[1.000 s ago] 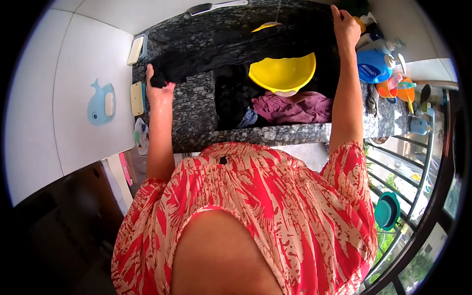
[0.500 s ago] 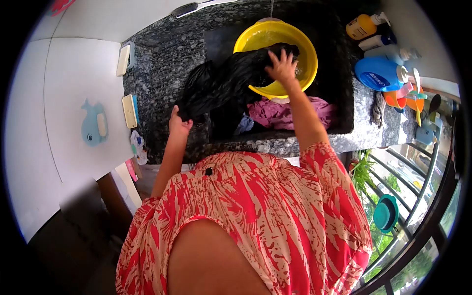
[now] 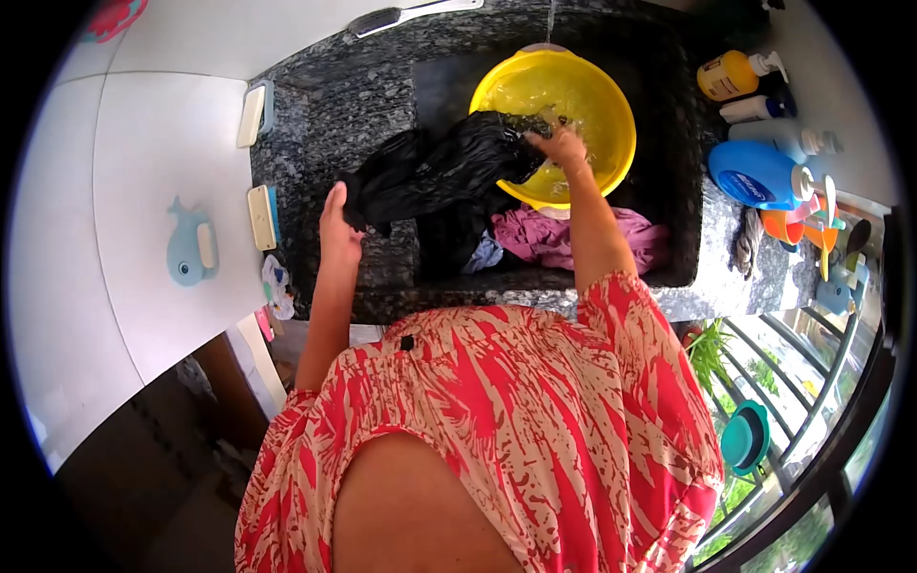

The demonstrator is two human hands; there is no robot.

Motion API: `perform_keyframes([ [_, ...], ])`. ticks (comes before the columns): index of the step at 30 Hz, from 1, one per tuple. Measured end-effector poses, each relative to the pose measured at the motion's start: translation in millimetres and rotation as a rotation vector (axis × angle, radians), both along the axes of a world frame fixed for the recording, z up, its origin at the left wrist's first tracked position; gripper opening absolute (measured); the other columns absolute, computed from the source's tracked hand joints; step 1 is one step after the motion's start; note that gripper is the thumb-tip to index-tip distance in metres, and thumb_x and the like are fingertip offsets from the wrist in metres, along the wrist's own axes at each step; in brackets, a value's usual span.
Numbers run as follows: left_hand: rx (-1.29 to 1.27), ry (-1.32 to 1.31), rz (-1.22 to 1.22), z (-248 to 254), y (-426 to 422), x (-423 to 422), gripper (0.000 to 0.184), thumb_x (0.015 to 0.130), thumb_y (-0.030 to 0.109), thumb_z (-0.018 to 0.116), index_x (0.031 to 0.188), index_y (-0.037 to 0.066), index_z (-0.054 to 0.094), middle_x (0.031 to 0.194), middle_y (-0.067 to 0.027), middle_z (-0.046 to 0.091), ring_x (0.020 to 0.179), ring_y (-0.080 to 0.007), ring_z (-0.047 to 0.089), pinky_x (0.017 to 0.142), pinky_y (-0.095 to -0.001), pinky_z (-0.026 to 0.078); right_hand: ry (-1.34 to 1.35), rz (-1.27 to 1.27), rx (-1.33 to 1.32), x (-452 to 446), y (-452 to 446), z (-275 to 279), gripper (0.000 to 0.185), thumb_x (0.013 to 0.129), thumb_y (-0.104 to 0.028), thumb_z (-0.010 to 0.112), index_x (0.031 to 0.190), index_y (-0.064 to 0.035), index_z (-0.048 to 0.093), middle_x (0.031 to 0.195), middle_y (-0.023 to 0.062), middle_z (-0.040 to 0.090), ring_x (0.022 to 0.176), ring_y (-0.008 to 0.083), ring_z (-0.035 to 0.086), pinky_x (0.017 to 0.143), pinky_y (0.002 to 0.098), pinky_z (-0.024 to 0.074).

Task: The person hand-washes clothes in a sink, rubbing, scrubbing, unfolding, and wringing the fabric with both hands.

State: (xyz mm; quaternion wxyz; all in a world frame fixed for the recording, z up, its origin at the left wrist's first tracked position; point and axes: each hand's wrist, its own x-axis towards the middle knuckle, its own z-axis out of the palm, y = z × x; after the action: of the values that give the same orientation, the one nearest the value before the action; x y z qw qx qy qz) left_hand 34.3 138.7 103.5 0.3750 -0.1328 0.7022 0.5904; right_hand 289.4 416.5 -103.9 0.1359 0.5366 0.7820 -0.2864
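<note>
A wet black cloth (image 3: 430, 172) stretches from the dark stone counter over the rim of a yellow basin (image 3: 626, 143) and into its water. My left hand (image 3: 341, 229) is closed on the cloth's left end. At the other end, my right hand (image 3: 564, 148) grips the cloth at the water inside the basin; splashing partly hides its fingertips. A thin stream of water (image 3: 550, 21) falls at the basin's back edge. Below the basin, a mauve cloth (image 3: 544, 237) and a light blue cloth (image 3: 485, 252) lie in the dark sink (image 3: 678, 191).
A brush (image 3: 411, 14) lies along the back ledge. On the right stand a yellow pump bottle (image 3: 728, 76), a blue bottle (image 3: 755, 175) and orange cups (image 3: 783, 227). Soap holders (image 3: 263, 218) line the left wall. A window grille (image 3: 793, 372) is at lower right.
My right hand has gone from spread fingers on top of the cloth to gripping it at the water. The cloth's right end has dropped lower in the basin. The view has shifted slightly.
</note>
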Motion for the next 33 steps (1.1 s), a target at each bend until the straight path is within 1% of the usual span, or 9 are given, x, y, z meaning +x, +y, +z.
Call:
perform_keyframes([
  [6, 0.314, 0.265, -0.028, 64.8, 31.5, -43.9, 0.036, 0.089, 0.02, 0.066, 0.116, -0.003, 0.061, 0.108, -0.0061, 0.064, 0.096, -0.0129, 0.06, 0.088, -0.0253, 0.046, 0.559, -0.372, -0.246, 42.3, -14.8, -18.7, 0.056, 0.073, -0.046, 0.071, 0.111, -0.005, 0.067, 0.098, 0.0213, 0.068, 0.096, 0.0311, 0.066, 0.087, 0.038, 0.0489],
  [8, 0.092, 0.364, -0.076, 60.7, 19.7, -61.8, 0.047, 0.09, 0.034, 0.063, 0.122, 0.001, 0.057, 0.116, -0.0061, 0.06, 0.106, -0.0157, 0.055, 0.091, -0.0357, 0.045, 0.678, -0.567, -0.208, 59.0, -17.6, -41.6, 0.053, 0.074, -0.044, 0.071, 0.109, -0.0037, 0.066, 0.098, 0.0199, 0.069, 0.094, 0.0304, 0.066, 0.085, 0.0364, 0.0494],
  [10, -0.184, 0.388, -0.085, 43.6, 9.4, -70.4, 0.054, 0.09, 0.043, 0.061, 0.126, 0.003, 0.055, 0.12, -0.0066, 0.058, 0.111, -0.0182, 0.052, 0.092, -0.0414, 0.044, 0.08, -0.493, 0.007, 40.1, -19.0, -16.3, 0.05, 0.077, -0.038, 0.069, 0.112, -0.0026, 0.064, 0.098, 0.02, 0.069, 0.092, 0.0305, 0.067, 0.083, 0.0354, 0.0497],
  [13, -0.576, 0.389, -0.166, -58.1, -40.3, -97.4, 0.062, 0.089, 0.047, 0.057, 0.136, 0.009, 0.043, 0.125, -0.0108, 0.055, 0.105, -0.0279, 0.055, 0.082, -0.0466, 0.046, 0.323, -0.451, -0.173, 35.0, -17.0, -65.7, 0.05, 0.078, -0.033, 0.068, 0.116, -0.0012, 0.062, 0.103, 0.0213, 0.067, 0.096, 0.032, 0.066, 0.085, 0.0366, 0.0492],
  [16, -0.303, 0.076, -0.443, -26.5, -20.1, -20.2, 0.07, 0.084, 0.056, 0.058, 0.135, 0.012, 0.041, 0.117, -0.0123, 0.054, 0.084, -0.0238, 0.062, 0.066, -0.0366, 0.052, 0.662, -0.613, -0.326, -16.8, -48.5, 31.9, 0.055, 0.079, -0.03, 0.068, 0.122, 0.004, 0.057, 0.118, 0.0247, 0.061, 0.11, 0.0337, 0.059, 0.094, 0.0357, 0.0446],
  [18, -0.073, -0.496, -0.607, -22.1, -7.8, 3.2, 0.078, 0.083, 0.063, 0.056, 0.136, 0.009, 0.04, 0.13, -0.0185, 0.05, 0.105, -0.0372, 0.06, 0.084, -0.0486, 0.051, 0.826, -0.443, -0.374, -55.0, -82.5, 105.9, 0.056, 0.082, -0.03, 0.067, 0.122, 0.0074, 0.055, 0.121, 0.0264, 0.059, 0.115, 0.033, 0.056, 0.097, 0.0355, 0.0424],
  [20, 0.02, -0.873, -0.445, -32.3, 8.7, 13.2, 0.083, 0.081, 0.072, 0.049, 0.132, 0.007, 0.044, 0.121, -0.0161, 0.055, 0.104, -0.0411, 0.057, 0.095, -0.0573, 0.042, 0.998, -0.272, -0.389, -88.0, -127.5, 201.6, 0.031, 0.084, -0.024, 0.067, 0.098, 0.0034, 0.06, 0.087, 0.0116, 0.063, 0.084, 0.0169, 0.057, 0.078, 0.0304, 0.0468],
  [24, 0.75, -0.71, -0.329, -6.8, 16.8, -28.8, 0.06, 0.093, 0.057, 0.043, 0.122, 0.006, 0.056, 0.117, -0.0132, 0.062, 0.101, -0.0293, 0.062, 0.094, -0.0443, 0.047, 1.211, 0.061, -0.782, -127.8, -197.7, 265.4, 0.016, 0.092, -0.017, 0.061, 0.099, -0.0033, 0.062, 0.088, -0.004, 0.06, 0.087, 0.0043, 0.05, 0.079, 0.0204, 0.0413],
  [33, 0.603, -0.387, -0.321, 66.1, 22.6, -92.2, 0.037, 0.094, 0.033, 0.056, 0.106, 0.0, 0.065, 0.103, -0.012, 0.068, 0.092, -0.0226, 0.066, 0.086, -0.0381, 0.053, 0.96, -0.956, -1.408, -119.2, -171.5, 104.1, 0.067, 0.091, -0.055, 0.048, 0.136, -0.0069, 0.038, 0.123, 0.0204, 0.049, 0.111, 0.0332, 0.052, 0.094, 0.0493, 0.0433],
])
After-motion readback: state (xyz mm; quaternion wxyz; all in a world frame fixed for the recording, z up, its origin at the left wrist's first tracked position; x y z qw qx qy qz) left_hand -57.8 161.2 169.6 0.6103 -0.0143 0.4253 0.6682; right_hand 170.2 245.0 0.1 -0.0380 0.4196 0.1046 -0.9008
